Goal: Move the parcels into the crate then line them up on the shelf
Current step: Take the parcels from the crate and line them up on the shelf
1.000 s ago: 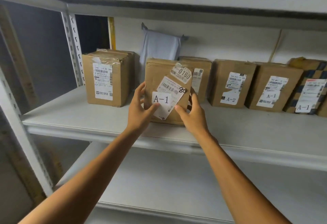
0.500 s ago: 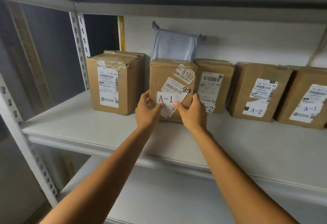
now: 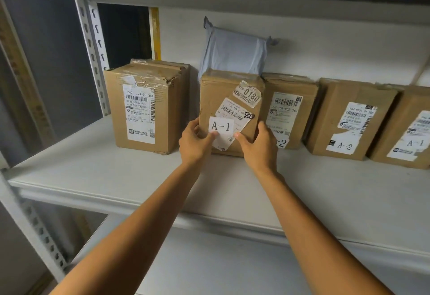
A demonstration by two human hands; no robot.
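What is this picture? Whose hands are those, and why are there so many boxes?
There is no robot here, just a person. A camera worn on their head looks forward and down, so you see what they see. Their left hand and right hand grip the sides of a brown box labelled A-1, thumbs on its front. It stands on a white shelf. Another box stands to its left, three boxes to its right, and a grey bag stands behind it. The job is lining parcels up on the shelf.
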